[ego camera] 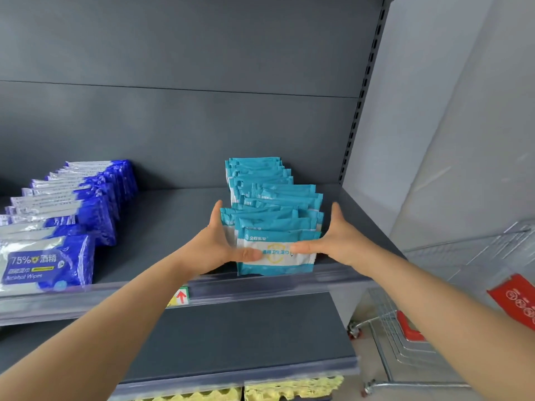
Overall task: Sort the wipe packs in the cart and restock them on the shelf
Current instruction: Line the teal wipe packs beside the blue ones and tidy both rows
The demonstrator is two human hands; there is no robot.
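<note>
Bracing the teal wipe packs [275, 224] from both sides, your two hands sit at the front of the dark grey shelf [173, 224]. Your left hand [223, 244] presses its palm and fingers along the row's left edge, thumb laid across the face of the front pack [275, 253]. Your right hand [333, 241] mirrors it on the right edge, thumb meeting the same pack's face. That front pack stands upright at the shelf's lip, pinched between both hands, with the others lined up behind it toward the back panel. Well apart to your left, the blue wipe packs [72, 204] stand in their own row on the same shelf. A wire cart [419, 342] sits low at your right.
</note>
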